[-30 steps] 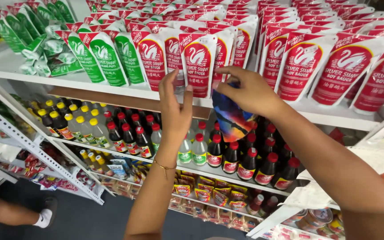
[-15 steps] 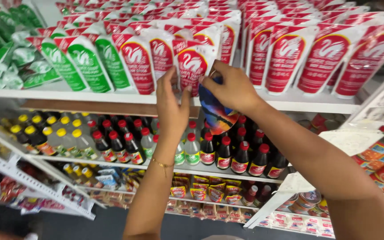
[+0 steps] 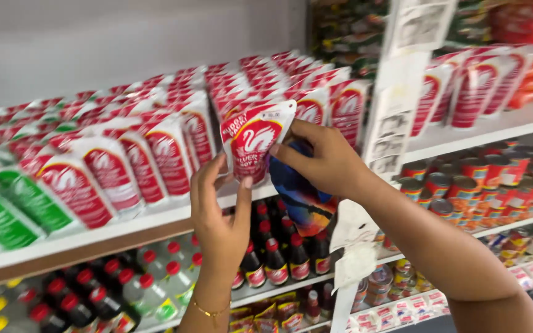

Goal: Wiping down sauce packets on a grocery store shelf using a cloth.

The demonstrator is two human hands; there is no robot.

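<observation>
Both forearms are bare, with no sleeve in sight as far up as the view reaches. The left hand (image 3: 220,213) wears a thin gold chain bracelet (image 3: 210,310) just below the wrist, with a few small beads strung along it. The right hand (image 3: 325,161) carries no ring, watch or band. Fingernails on both hands are short and unpainted.

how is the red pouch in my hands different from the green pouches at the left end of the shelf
The red pouch is lifted off the shelf, gripped by the right hand with the left hand touching its lower edge; the green pouches stand on the shelf untouched. Its front is red and white; theirs are green and white. Both look like the same soft stand-up pouch shape.
</observation>
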